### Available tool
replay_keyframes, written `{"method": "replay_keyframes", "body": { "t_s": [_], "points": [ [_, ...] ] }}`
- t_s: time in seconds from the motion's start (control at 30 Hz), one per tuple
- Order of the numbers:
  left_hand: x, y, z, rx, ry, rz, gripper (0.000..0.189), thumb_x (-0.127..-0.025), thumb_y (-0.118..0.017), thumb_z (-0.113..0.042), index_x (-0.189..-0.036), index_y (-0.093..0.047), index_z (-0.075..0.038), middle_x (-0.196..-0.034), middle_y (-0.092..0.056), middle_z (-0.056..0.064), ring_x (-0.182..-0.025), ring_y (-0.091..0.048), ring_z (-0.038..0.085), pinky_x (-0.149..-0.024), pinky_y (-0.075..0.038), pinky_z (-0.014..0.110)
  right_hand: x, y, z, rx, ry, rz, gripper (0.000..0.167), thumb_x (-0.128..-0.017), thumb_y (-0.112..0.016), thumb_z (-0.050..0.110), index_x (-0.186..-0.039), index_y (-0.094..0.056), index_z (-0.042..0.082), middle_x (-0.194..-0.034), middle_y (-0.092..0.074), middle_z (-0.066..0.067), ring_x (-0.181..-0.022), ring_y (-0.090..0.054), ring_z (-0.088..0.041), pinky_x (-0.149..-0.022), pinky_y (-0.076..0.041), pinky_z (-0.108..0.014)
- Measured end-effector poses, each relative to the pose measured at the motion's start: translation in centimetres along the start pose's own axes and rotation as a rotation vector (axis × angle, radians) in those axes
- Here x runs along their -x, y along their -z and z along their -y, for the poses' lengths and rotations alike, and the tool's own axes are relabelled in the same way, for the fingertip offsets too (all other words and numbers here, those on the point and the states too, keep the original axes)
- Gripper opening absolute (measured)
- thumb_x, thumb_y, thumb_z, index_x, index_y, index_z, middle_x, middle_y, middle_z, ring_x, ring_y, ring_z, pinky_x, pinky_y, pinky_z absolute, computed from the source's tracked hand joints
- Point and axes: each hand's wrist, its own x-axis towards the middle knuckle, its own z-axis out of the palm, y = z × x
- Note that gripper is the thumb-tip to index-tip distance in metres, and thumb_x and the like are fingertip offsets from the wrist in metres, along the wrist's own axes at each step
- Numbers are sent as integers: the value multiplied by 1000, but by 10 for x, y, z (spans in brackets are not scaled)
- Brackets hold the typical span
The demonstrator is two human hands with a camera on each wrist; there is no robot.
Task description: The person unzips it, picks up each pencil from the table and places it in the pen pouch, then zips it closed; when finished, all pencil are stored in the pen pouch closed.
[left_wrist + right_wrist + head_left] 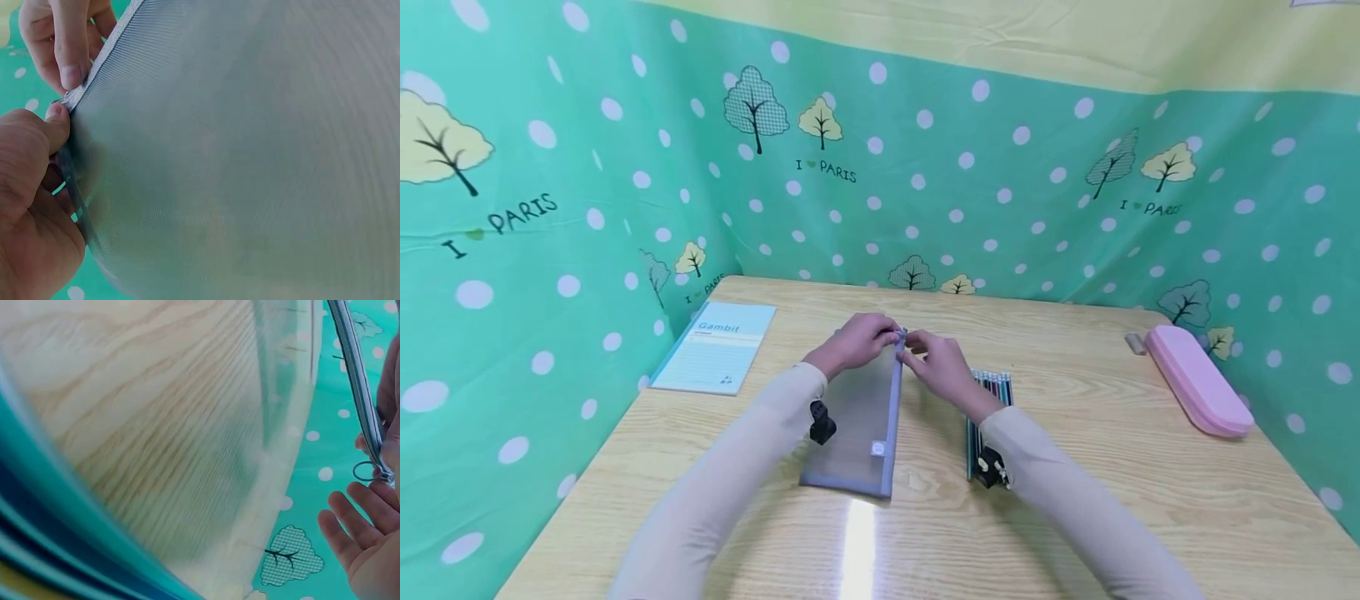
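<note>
A grey mesh zip pouch [855, 425] is held up at its far end, its zipper edge [897, 400] facing right. My left hand [867, 340] pinches the far corner, its thumb [57, 125] pressed on the mesh just below the zipper. On the other side of that corner, my right hand [942, 363] pinches the end of the zipper edge. A zipper pull ring [366, 470] hangs by the right hand's fingers [350, 528] in the right wrist view. Mesh fills most of the left wrist view.
Beneath the right forearm lies a row of several pencils [992, 385]. A notebook [715, 348] lies at the left of the wooden table [1075, 367]. On the far right are a pink pencil case [1197, 379] and a small grey item [1136, 343]. Green printed cloth [850, 225] hangs behind.
</note>
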Motion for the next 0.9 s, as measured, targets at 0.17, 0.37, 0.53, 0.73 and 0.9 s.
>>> {"method": "replay_keyframes", "body": {
  "t_s": [0.17,0.37,0.53,0.73,0.9],
  "points": [
    [-2,-3,-1,48,8,-13,25,-107,-58,-17,-121,-73,-2,-118,-73,12,-111,-68,25,-99,-57,38,-1,-3,-2,-106,-54,-39,23,-102,-66,12,-119,-69,-3,-113,-76,-19,-101,-75,-30,-90,-64,-39],
    [-1,-6,-3,106,33,-38,25,-107,-58,-17,-118,-73,-1,-118,-74,12,-102,-67,22,-88,-58,35,-1,-4,-7,-115,-1,-107,19,-104,-59,4,-113,-71,-6,-103,-76,-20,-90,-74,-29,-78,-65,-36],
    [-3,-9,-4,189,67,-48,23,-107,-58,-16,-116,-73,-2,-113,-75,11,-92,-65,19,-79,-57,30,1,-2,-12,-44,83,-168,15,-101,-60,-1,-109,-72,-6,-97,-76,-18,-84,-73,-28,-73,-65,-36],
    [-7,-13,-4,290,96,-61,22,-107,-58,-15,-116,-73,-2,-111,-74,10,-94,-66,18,-81,-59,28,4,1,-14,47,180,-217,11,-99,-61,-4,-105,-70,-8,-93,-76,-21,-75,-73,-28,-64,-64,-33],
    [-8,-15,-2,327,94,-86,22,-106,-59,-14,-116,-74,-1,-111,-75,11,-92,-66,19,-81,-59,27,8,4,-16,145,256,-216,10,-98,-63,-4,-104,-70,-8,-87,-76,-20,-68,-73,-26,-59,-63,-28]
  ]
}}
